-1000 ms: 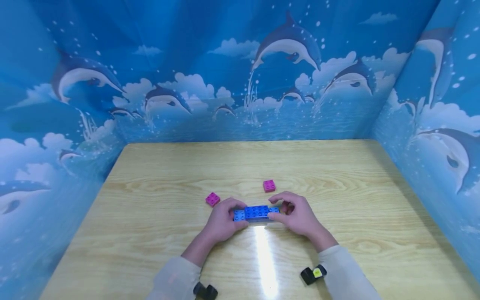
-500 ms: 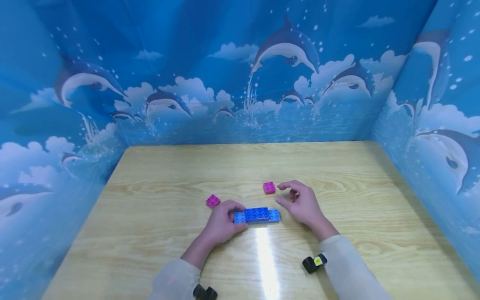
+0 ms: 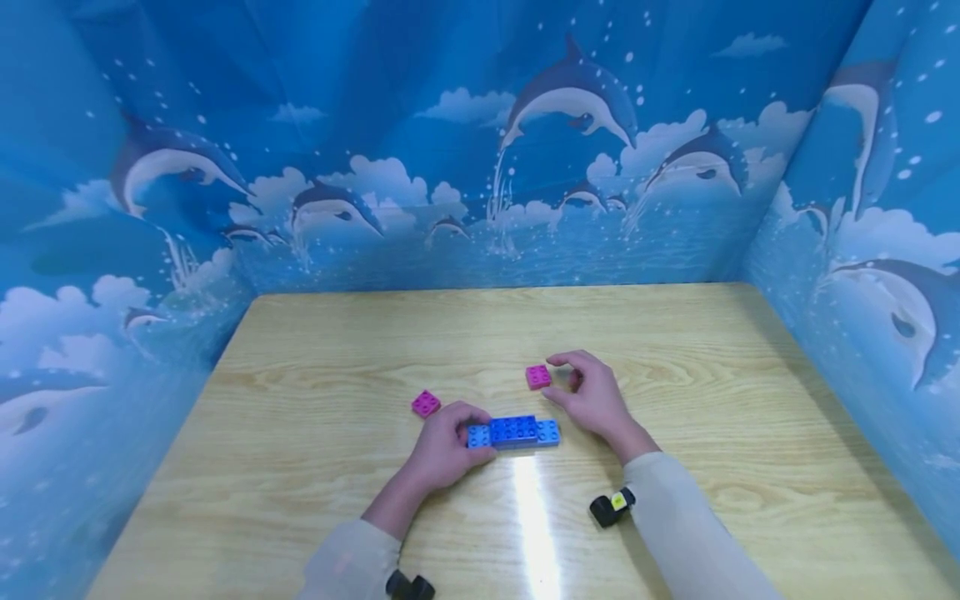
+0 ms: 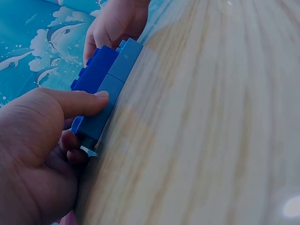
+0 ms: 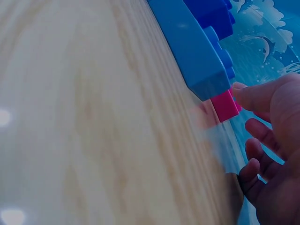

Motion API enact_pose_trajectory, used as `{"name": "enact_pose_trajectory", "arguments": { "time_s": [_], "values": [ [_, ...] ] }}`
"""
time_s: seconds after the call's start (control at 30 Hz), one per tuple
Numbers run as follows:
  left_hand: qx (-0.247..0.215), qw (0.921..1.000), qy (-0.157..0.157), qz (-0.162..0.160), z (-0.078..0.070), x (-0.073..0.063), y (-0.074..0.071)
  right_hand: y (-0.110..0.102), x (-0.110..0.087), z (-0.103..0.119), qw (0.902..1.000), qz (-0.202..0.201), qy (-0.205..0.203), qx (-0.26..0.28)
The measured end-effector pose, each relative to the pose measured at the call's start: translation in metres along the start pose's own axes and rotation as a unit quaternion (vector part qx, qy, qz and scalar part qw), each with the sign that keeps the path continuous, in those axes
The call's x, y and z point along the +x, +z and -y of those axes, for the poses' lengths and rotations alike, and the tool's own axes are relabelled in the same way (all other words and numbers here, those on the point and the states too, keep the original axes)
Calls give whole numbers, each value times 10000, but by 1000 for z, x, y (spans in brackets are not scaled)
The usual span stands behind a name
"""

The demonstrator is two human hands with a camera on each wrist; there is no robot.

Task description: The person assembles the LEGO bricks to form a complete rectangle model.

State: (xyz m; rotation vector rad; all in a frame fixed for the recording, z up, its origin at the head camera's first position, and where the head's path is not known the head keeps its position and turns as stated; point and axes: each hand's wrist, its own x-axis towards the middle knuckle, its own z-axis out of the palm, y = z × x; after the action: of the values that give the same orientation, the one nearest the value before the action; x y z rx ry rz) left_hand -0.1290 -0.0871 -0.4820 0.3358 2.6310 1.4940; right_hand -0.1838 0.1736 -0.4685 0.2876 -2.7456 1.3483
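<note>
A dark blue toy brick (image 3: 513,430) sits on top of two light blue bricks lying end to end, bridging them. My left hand (image 3: 442,446) grips the left end of this build, its thumb on the side of the near light blue brick (image 4: 106,101) in the left wrist view. The other light blue brick (image 3: 548,432) sticks out at the right end. My right hand (image 3: 592,396) hovers beside a pink four-stud brick (image 3: 537,377), thumb and index finger spread at its right side, holding nothing. In the right wrist view the pink brick (image 5: 225,107) is partly hidden behind the build.
A second pink brick (image 3: 426,404) lies turned at an angle, just beyond my left hand. Everything rests on a wood-grain table (image 3: 330,350). A blue dolphin-print curtain (image 3: 420,100) stands behind the table and along its sides.
My right hand has let go of the right end of the build and moved up, then left, to the far pink brick. My left hand keeps its grip in place.
</note>
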Motion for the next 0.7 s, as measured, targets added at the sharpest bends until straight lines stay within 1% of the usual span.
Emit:
{"name": "enact_pose_trajectory", "arguments": {
  "time_s": [0.13,0.3,0.5,0.7],
  "values": [
    [16,10000,-63,4,-1,-1,0,4,5,1,9999,84,67,-41],
    [44,10000,-66,8,-1,-1,0,6,9,4,9992,208,181,-305],
    [29,10000,57,-9,-1,-1,-1,8,12,4,9973,338,181,-623],
    [16,9999,151,-16,-1,-1,0,10,12,2,9965,365,199,-724]
  ]
}}
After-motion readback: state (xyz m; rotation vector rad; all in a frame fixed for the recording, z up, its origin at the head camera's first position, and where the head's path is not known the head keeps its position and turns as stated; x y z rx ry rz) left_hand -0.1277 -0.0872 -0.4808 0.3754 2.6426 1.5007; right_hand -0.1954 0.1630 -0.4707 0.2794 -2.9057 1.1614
